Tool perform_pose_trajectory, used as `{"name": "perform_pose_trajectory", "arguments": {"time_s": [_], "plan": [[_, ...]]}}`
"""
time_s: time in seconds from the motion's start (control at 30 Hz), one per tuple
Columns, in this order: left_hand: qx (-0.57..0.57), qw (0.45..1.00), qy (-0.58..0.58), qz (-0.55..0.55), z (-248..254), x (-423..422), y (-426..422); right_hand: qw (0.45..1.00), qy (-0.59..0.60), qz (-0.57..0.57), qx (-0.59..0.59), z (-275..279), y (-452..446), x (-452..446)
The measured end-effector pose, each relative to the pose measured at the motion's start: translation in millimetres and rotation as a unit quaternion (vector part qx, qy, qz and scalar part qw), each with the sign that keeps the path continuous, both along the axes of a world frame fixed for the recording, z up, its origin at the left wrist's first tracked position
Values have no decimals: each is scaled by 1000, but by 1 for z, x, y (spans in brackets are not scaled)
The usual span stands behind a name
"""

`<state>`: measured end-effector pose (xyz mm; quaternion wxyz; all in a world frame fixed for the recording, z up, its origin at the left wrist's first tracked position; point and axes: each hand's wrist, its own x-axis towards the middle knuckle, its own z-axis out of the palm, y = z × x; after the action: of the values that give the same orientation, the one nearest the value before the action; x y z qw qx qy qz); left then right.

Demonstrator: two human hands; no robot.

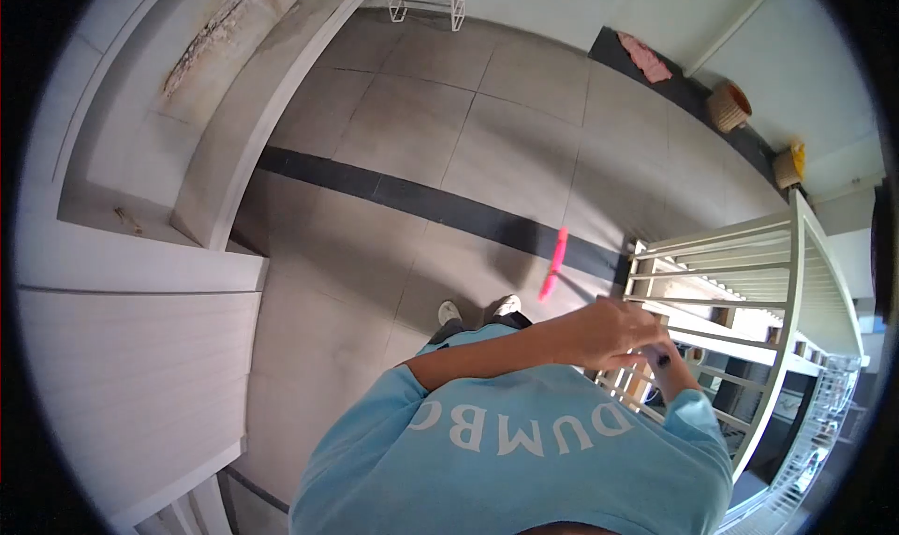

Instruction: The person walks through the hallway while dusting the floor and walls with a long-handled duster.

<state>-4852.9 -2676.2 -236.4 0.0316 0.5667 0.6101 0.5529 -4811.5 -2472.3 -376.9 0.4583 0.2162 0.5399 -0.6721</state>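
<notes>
In the head view, shows a bright pink bar at eleven o'clock from the left hand, apart from the fingers and slightly blurred. Seems joined to that hand by a thin pole, faint against the tiles. Has the left fingers curled in close, apparently around the pole. Puts the right hand just beside, at four o'clock from the left and partly covered; cannot tell the grip of its fingers.

Below the bar, spreads out a grey tiled floor, crossed by a dark strip; cannot tell about contact with the bar. Places pale shoes at nine o'clock from the left hand, a white barred rack between two and three.

From the frame's centre, sets a pale ledge at ten, a pink cloth between one and two, a woven basket at two, and a light blue shirt towards six.
</notes>
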Motion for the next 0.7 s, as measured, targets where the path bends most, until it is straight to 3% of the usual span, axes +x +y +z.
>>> {"name": "perform_pose_trajectory", "arguments": {"time_s": [0.03,0.07,0.1,0.17,0.2,0.3,0.37,0.43,0.5,0.63,0.67,0.7], "plan": [[14,996,-68,-53,7,3,-15,999,39,-1,-10,-21,16,24],[47,995,-68,-51,-2,4,-21,997,75,-3,-23,17,-6,26],[80,993,-69,-50,-16,3,-26,974,-130,-60,-178,26,-13,23],[44,991,-128,25,-31,-3,-50,966,-52,83,-239,78,-45,2],[26,987,-129,89,-40,-6,-63,962,-183,138,-151,37,-45,-7],[-80,949,-166,258,-52,-8,-106,951,-144,206,-178,42,-90,-40],[-81,923,-133,351,-75,-7,-122,958,-137,229,-105,11,-111,-59],[-93,898,-147,403,-80,-3,-129,915,36,399,55,-45,-137,-84],[-126,848,-147,494,-91,-2,-126,867,205,453,-33,-148,-152,-106],[-139,805,-174,550,-99,-4,-99,758,429,480,-105,-244,-180,-149],[-131,814,-191,533,-102,-8,-93,833,196,517,7,-144,-179,-171],[-132,812,-197,534,-106,-11,-85,865,145,480,-5,-150,-162,-178]]}}
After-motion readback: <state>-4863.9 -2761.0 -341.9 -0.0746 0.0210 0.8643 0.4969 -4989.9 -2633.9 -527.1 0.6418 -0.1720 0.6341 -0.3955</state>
